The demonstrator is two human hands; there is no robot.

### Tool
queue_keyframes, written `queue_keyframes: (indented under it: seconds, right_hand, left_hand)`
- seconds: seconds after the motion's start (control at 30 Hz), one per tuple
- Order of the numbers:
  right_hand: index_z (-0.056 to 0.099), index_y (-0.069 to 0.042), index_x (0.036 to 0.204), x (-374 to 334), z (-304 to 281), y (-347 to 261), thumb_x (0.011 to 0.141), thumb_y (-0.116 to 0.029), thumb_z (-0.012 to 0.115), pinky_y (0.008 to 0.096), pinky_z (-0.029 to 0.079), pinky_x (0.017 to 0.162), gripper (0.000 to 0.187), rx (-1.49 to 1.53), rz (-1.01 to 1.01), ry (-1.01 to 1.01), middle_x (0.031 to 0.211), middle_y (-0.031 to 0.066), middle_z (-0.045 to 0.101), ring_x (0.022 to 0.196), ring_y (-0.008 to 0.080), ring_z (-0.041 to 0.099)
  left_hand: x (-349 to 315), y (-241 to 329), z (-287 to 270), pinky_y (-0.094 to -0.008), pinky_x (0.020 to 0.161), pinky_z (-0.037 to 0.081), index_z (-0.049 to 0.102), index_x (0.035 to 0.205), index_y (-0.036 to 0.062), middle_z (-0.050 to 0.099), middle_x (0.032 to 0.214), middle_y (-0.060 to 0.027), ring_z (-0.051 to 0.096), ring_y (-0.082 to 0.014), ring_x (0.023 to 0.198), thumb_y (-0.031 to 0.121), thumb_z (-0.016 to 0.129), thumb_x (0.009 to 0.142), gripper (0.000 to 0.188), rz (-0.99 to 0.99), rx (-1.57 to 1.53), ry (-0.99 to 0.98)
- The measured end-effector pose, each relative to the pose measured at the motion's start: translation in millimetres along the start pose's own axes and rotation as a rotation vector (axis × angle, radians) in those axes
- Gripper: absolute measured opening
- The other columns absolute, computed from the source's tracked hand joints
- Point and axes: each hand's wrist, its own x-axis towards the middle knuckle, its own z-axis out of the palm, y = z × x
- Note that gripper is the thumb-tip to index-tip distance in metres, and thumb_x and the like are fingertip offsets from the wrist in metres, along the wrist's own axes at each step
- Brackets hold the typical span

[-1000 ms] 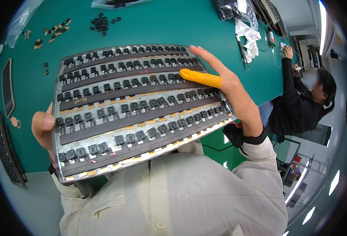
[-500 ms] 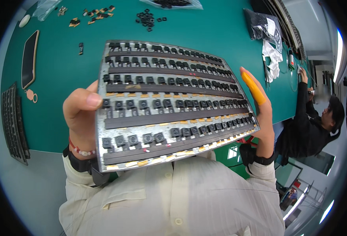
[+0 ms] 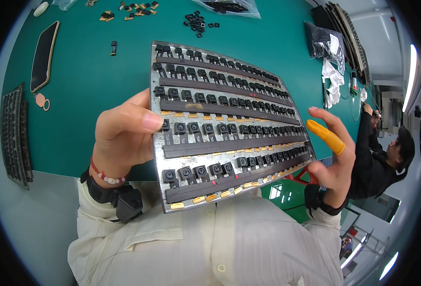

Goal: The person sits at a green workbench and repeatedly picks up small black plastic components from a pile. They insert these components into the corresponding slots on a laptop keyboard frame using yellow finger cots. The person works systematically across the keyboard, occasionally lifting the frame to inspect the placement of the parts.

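A metal plate [image 3: 196, 161] is held up in front of me, tilted. Rows of small black camera modules [image 3: 201, 171] with gold-coloured tabs sit on it under dark strips. My left hand [image 3: 124, 128] grips its left edge, thumb on the front face, the other fingers hidden behind. Beside the plate's right edge is my right hand [image 3: 337, 152], fingers apart, a yellow finger cot [image 3: 325, 137] on one of them. Its thumb is near the lower right corner; whether it touches the plate I cannot tell.
On the green table [image 3: 91, 105] lie a phone [image 3: 44, 56], one loose module [image 3: 113, 48], piles of small black parts [image 3: 195, 23], a dark bag [image 3: 322, 40] and a white glove [image 3: 332, 83]. Similar plates [image 3: 15, 138] stand at left. A person [image 3: 377, 162] works at right.
The plate has shifted right in view and turned, its right side swinging away. My right hand has spread its fingers and moved off the plate's right edge. My left hand keeps its grip.
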Motion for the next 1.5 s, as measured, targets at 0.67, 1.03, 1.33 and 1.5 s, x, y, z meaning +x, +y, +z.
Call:
queue_keyframes:
  seconds: [0.67, 1.03, 1.33, 1.5]
  right_hand:
    - [0.070, 0.003, 0.102, 127, 21, -34, 0.056, 0.014, 0.059, 0.0388, 0.054, 0.082, 0.049, -0.058, -0.439, -0.414, 0.108, 0.0141, 0.065, 0.098, 0.0331, 0.065]
    - [0.064, 0.006, 0.075, 134, 34, -42, 0.049, 0.010, 0.066, 0.0358, 0.050, 0.068, 0.026, -0.026, -0.504, -0.456, 0.098, 0.0148, 0.061, 0.084, 0.0317, 0.059]
    - [0.062, 0.006, 0.070, 142, 40, -45, 0.046, 0.008, 0.068, 0.0363, 0.049, 0.064, 0.025, -0.015, -0.543, -0.512, 0.093, 0.0119, 0.058, 0.083, 0.0304, 0.056]
    - [0.067, 0.006, 0.080, 144, 23, -42, 0.054, 0.014, 0.063, 0.0357, 0.057, 0.071, 0.028, -0.066, -0.480, -0.509, 0.101, 0.0136, 0.065, 0.089, 0.0318, 0.063]
  left_hand:
    - [-1, 3, 15, -0.0464, 0.100, 0.048, 0.026, 0.147, -0.0066, 0.046, 0.142, -0.0253, 0.054, -0.0355, 0.125, 0.006, 0.059, 0.074, 0.082, -0.115, 0.000, 0.047]
    - [-2, 5, 17, -0.0448, 0.100, 0.049, 0.029, 0.144, -0.0088, 0.048, 0.140, -0.0254, 0.054, -0.0351, 0.125, 0.006, 0.060, 0.071, 0.080, -0.132, 0.015, 0.095]
    - [-2, 3, 18, -0.0424, 0.103, 0.045, 0.034, 0.141, -0.0092, 0.051, 0.137, -0.0231, 0.055, -0.0326, 0.123, 0.006, 0.058, 0.071, 0.076, -0.098, 0.073, 0.136]
    - [-2, 2, 16, -0.0430, 0.101, 0.047, 0.033, 0.142, -0.0090, 0.050, 0.138, -0.0244, 0.056, -0.0333, 0.123, 0.007, 0.057, 0.072, 0.076, -0.068, 0.021, 0.111]
